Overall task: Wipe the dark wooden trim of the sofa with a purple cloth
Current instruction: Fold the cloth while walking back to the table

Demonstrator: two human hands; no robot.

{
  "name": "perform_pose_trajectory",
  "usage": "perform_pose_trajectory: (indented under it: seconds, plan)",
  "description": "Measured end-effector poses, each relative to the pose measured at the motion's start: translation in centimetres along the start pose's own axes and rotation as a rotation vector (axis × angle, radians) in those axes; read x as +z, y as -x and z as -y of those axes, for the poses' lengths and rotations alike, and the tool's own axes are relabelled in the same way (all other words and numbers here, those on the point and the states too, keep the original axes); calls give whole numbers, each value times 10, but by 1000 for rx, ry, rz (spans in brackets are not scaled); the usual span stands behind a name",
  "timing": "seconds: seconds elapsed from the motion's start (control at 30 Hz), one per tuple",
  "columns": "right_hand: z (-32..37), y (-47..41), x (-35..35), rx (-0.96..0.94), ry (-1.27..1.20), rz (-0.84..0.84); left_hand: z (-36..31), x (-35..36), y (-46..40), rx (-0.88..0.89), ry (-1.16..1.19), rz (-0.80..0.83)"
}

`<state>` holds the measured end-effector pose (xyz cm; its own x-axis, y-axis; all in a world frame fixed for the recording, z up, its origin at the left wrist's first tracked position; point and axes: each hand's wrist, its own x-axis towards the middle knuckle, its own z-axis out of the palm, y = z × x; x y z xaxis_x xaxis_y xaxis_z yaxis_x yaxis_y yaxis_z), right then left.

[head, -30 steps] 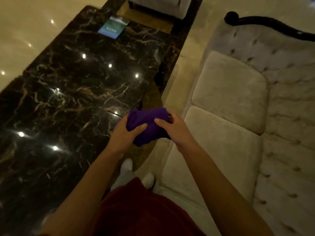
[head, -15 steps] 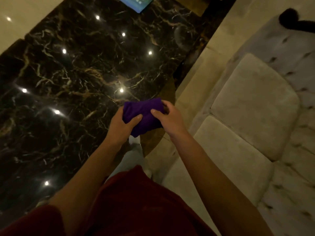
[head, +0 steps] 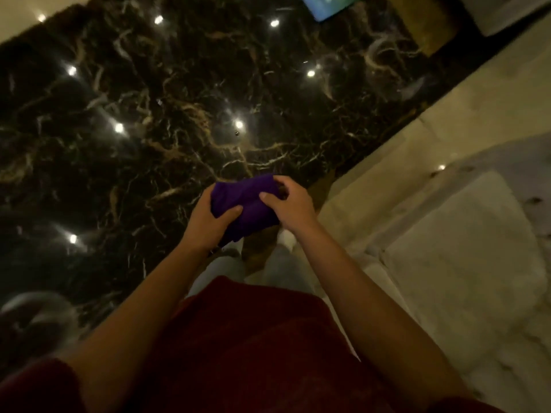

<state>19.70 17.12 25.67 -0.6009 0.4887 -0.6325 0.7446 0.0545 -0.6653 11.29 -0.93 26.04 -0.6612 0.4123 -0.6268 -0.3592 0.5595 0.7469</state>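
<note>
**Purple cloth bunched in both hands, the sofa trim out of sight**

Purple and soft, the cloth (head: 243,204) is held in front of the body, above the near edge of the dark marble table (head: 185,93) and to the left of the sofa. The left hand (head: 208,223) takes it from the near left side, with the thumb laid over the top and the other fingers under the fabric. The right hand (head: 290,205) takes the right end, its fingers curled and closed on the fold. Both hands are therefore closed on the cloth, not spread wide.

I judge the cloth to be light and limp. It keeps no shape by itself and hangs a little below the left hand. It is not fragile and should not slip, but a loose corner can drag. For wiping, it seems better to fold it into a thick pad and press it with a flat palm, the fingers holding the edges.

The pale sofa (head: 465,278) shows only a seat cushion and some tufted fabric at the right. The dark wooden trim is not visible here, so I cannot tell how near it is. A blue-green flat object (head: 334,5) at the far edge is cut off. The whole picture is dim and blurred, and the folds of the cloth are hard to make out.
</note>
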Motion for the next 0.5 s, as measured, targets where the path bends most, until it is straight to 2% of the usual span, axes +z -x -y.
perform_pose_trajectory:
  seconds: [0.03, 0.07, 0.13, 0.17, 0.23, 0.27, 0.33, 0.5]
  plan:
    - [-4, -19, 7, -11, 49, 65, 11, 3, -8, -51, 29, -79]
    - [0, -31, 0, -43, 70, 60, 4, 6, -17, -25, 33, -85]
    - [-19, -64, 16, -8, 118, 159, 30, 18, -32, -191, 42, -166]
    - [-15, -72, 16, -25, 127, 176, 28, 19, -37, -178, 38, -173]
    - [-34, -104, 26, -25, 227, 249, 57, 40, -53, -268, 77, -206]
    - [-26, -113, 26, -82, 245, 264, 54, 39, -60, -248, 94, -223]
    - [-44, -146, 38, -70, 309, 336, 81, 61, -80, -385, 136, -294]
    - [-66, -191, 66, -81, 395, 411, 118, 73, -132, -514, 140, -337]
